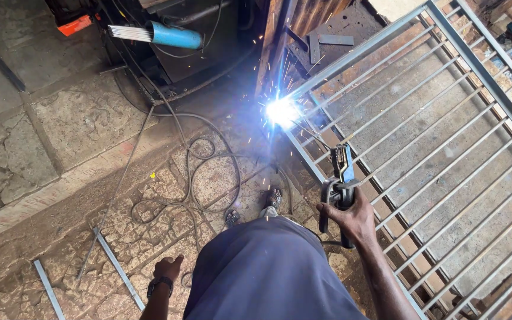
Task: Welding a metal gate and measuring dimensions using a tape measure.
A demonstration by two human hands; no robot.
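Observation:
My right hand (351, 220) grips a black and blue welding electrode holder (340, 181). Its thin rod reaches up and left to a bright white-blue arc (282, 111) with sparks, at the corner of a grey metal grille frame (481, 80) lying on the ground. My left hand (168, 268) hangs low by my side with a dark wristband, fingers curled loosely, holding nothing that I can see. My dark blue trousers fill the bottom centre, and my sandalled feet (274, 198) stand beside the frame's edge.
Welding cables (208, 178) loop over the cracked stone floor in front of my feet. Loose flat metal strips (118, 268) lie at the lower left. A blue tube of welding rods (174, 35) rests at the top, beside dark machinery. Rusty plates (333, 40) lie beyond the frame.

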